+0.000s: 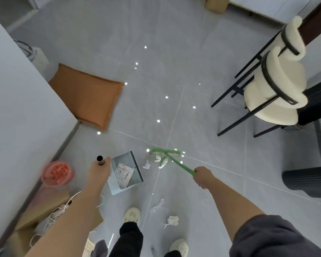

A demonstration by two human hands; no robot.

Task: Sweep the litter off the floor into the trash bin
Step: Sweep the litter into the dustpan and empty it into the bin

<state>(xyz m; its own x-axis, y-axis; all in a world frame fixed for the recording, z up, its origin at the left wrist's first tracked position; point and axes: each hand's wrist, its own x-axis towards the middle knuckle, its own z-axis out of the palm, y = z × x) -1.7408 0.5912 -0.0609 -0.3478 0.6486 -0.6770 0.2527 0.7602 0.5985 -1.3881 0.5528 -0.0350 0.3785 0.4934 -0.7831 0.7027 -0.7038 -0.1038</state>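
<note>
The only print I could find was on a flat paper wrapper [123, 172] lying inside the dustpan [125, 158]. It had a small red mark near its top edge and rows of dark lines, all too small to read.

The green broom [180, 166] ran from my right hand [203, 176] forward and to the left, slanting down to the floor. Its head [164, 152] lay crosswise where the tile joints met. A cluster of crumpled tissues [161, 160] sat right against its near side, and one scrap [146, 165] lay between the head and the dustpan. The dustpan rested on the floor with its dark lip facing right, toward the broom.

My left arm reached forward. My left hand [98, 171] was wrapped round the dustpan's upright handle [100, 160] just under its open dark end. My right arm stretched out too, its fist closed tight round the broom's shaft.

The pink trash bin [57, 173] stood left of the dustpan at the foot of the wall, with red bits inside. Another tissue wad [172, 220] lay on the tiles near my shoes.
</note>
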